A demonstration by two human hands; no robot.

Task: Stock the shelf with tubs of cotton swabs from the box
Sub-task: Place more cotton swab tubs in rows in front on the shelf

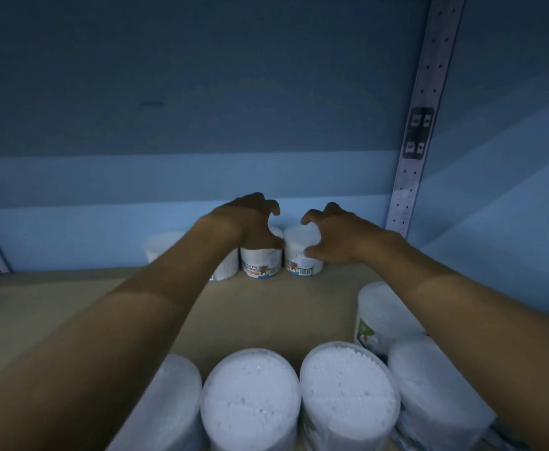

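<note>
Two small tubs of cotton swabs stand side by side at the back of the tan shelf [71, 307]. My left hand [250, 222] arches over the left tub [261, 263], thumb against its side. My right hand [335, 237] holds the right tub [300, 255], thumb on its side and fingertips curled onto its lid. Both tubs rest on the shelf board. Another back-row tub [160, 244] sits further left, partly hidden by my left forearm. The box is out of sight.
Several larger tubs [250, 398] with clear lids line the front edge, and one more [380, 314] stands behind them at the right. A perforated metal upright [426, 102] runs up the blue back wall at the right. Bare shelf board lies between the rows.
</note>
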